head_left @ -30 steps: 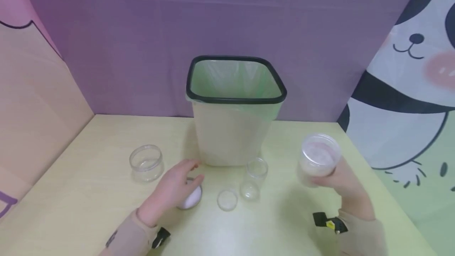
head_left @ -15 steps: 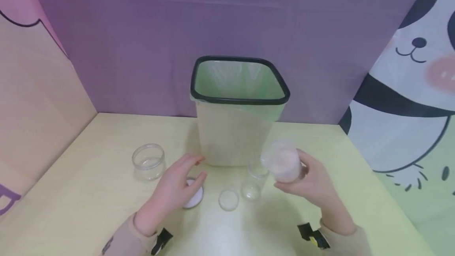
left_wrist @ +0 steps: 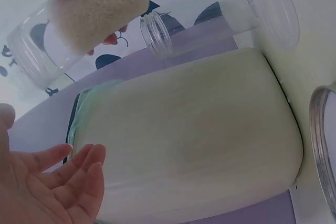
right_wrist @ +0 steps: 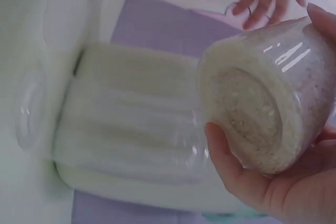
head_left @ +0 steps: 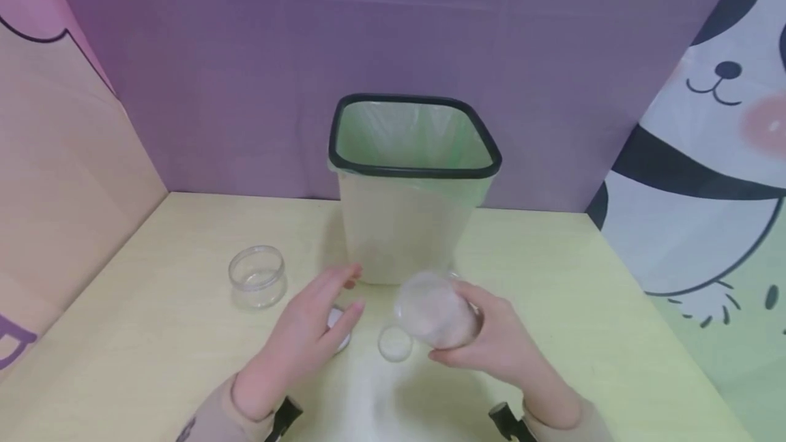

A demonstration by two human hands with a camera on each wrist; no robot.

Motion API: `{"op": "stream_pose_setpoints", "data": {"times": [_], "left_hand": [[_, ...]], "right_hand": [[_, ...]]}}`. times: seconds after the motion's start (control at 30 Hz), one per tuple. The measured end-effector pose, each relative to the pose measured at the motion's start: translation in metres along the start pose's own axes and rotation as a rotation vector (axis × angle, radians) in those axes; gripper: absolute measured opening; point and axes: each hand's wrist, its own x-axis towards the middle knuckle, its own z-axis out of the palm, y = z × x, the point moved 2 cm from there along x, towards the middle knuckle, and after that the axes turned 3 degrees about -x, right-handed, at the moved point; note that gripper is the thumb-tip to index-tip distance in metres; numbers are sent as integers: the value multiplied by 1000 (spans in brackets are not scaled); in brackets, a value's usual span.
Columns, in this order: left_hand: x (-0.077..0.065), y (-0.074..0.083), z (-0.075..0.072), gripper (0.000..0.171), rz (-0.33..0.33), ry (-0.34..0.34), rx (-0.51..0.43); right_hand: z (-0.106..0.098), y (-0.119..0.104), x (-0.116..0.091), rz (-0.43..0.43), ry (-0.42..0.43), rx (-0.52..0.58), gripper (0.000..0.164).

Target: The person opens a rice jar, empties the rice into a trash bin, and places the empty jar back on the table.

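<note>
My right hand [head_left: 491,336] grips a clear jar [head_left: 436,309] above the table. Pale grains that look like rice fill part of it, as the left wrist view shows; its mouth end leans up and to the left. My left hand [head_left: 301,329] hovers with loosely spread fingers and holds nothing. Partly hidden below that hand lies a round metal-rimmed lid [head_left: 336,322] with a white face. A small clear disc [head_left: 395,344] lies between the hands. Behind the jar, an upright clear bottle [left_wrist: 210,17] with a threaded neck is mostly hidden in the head view.
A bin [head_left: 399,230] with a black rim and a greenish liner stands at the back centre of the table [head_left: 153,333]. To the left is a wide, low clear container [head_left: 256,278]. A purple backdrop [head_left: 245,87] rises behind.
My right hand has carried the jar leftward from the right side to near the middle, and the jar has tilted left. The left hand has shifted only slightly to the right.
</note>
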Motion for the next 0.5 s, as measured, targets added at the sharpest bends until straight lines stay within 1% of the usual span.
{"op": "stream_pose_setpoints", "data": {"times": [0.03, 0.2, 0.33, 0.5], "left_hand": [[0, 1, 0, 49, 8, 2, 2], [-1, 6, -1, 63, 64, -9, 39], [-1, 11, 1, 63, 115, -49, 72], [-2, 13, 5, 61, 152, -82, 90]], "right_hand": [[5, 0, 0, -12, -17, 1, 75], [24, 1, 2, -66, -73, -77, 74], [34, 3, 2, -70, -101, -135, 70], [40, 4, 2, -48, -139, -131, 67]]}}
